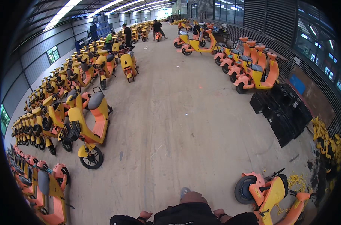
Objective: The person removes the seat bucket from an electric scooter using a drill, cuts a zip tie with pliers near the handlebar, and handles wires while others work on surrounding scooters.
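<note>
My left hand (145, 215) shows small at the lower edge, beside my dark clothing, and touches no vehicle. On the other side of my body is my right hand (218, 212), with a dark band at its wrist. Both are too small and foreshortened to tell how the fingers lie, and no held object shows. Nearest my right hand is a yellow and orange electric scooter (272, 195), its dark wheel toward me. One of my shoes (184, 192) shows ahead on the concrete floor (159, 123).
Rows of scooters line the left, with one yellow scooter (88, 122) jutting out. More scooters (258, 71) stand at the right, before black boxes (281, 112) and a yellow heap of parts (328, 144). Yellow bits (297, 182) litter the floor. Several people (157, 28) are farther off.
</note>
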A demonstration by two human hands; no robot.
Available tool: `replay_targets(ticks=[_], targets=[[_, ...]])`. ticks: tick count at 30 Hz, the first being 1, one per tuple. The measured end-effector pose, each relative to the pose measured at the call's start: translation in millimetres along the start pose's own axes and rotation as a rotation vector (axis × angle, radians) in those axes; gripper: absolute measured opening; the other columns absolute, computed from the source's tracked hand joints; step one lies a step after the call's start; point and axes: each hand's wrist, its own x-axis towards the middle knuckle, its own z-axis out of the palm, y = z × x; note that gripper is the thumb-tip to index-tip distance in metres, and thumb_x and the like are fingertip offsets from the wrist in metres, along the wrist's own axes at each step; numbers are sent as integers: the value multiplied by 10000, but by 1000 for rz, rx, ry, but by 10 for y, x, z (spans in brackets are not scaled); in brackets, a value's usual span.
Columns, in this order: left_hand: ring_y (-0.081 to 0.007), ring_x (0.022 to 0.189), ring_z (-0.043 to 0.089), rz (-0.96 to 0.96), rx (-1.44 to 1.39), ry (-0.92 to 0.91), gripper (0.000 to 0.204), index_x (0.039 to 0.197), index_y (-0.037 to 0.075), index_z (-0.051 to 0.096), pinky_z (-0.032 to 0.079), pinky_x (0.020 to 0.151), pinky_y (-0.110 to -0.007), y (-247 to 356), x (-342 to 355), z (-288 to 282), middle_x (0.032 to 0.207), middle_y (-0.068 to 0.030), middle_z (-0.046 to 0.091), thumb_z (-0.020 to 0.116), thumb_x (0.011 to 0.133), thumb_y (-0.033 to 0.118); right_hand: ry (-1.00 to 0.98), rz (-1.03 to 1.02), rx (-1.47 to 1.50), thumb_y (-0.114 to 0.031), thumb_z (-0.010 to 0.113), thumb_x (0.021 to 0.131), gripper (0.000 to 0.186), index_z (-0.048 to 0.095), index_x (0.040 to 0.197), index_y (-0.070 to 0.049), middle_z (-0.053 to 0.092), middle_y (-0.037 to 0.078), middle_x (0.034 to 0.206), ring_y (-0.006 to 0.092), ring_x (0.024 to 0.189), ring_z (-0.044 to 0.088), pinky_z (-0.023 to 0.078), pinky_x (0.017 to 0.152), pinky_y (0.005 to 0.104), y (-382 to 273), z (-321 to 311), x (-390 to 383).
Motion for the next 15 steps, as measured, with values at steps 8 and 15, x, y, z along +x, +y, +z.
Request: replay_targets(ticks=[8, 15], targets=[[-158, 370, 512, 123, -717, 223, 295, 560, 10, 547, 429, 403, -285, 2313, 845, -1934, 438, -87, 520, 568, 722, 255, 465, -406, 521, -181, 478, 745, 218, 615, 807, -23, 613, 117, 717, 191, 646, 592, 474, 634, 286, -3206, -3604, 1086], [-157, 388, 542, 279, -322, 197, 344, 575, 7, 587, 462, 427, -288, 3182, 2228, -2804, 480, -92, 561, 574, 714, 321, 314, -628, 710, -99, 459, 790, 220, 567, 934, 27, 609, 105, 762, 147, 643, 582, 474, 604, 249, -4677, -4908, 1544]])
